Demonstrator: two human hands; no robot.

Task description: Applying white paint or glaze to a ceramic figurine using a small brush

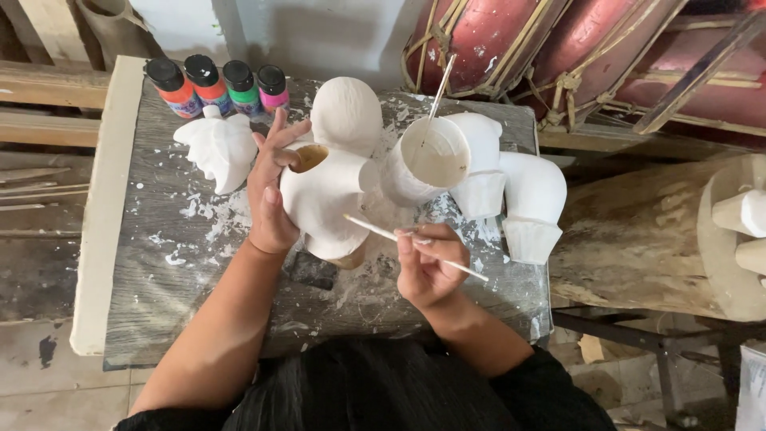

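Note:
My left hand [271, 187] grips a hollow white-coated figure piece [327, 199] by its open rim, holding it above the paint-spattered worktable [152, 263]. A thin paintbrush [399, 238] is pinched in my right hand [427, 267], its tip touching the lower right side of that piece. Just right of it stands a white cup of white paint [427, 160] with a second brush [437, 92] leaning in it.
Several small paint bottles [219, 86] with black caps line the table's far left. More white figure parts lie around: one at left [217, 148], a round one [345, 112], others at right [527, 195]. Red drums [511, 36] and a wooden log [638, 239] stand to the right.

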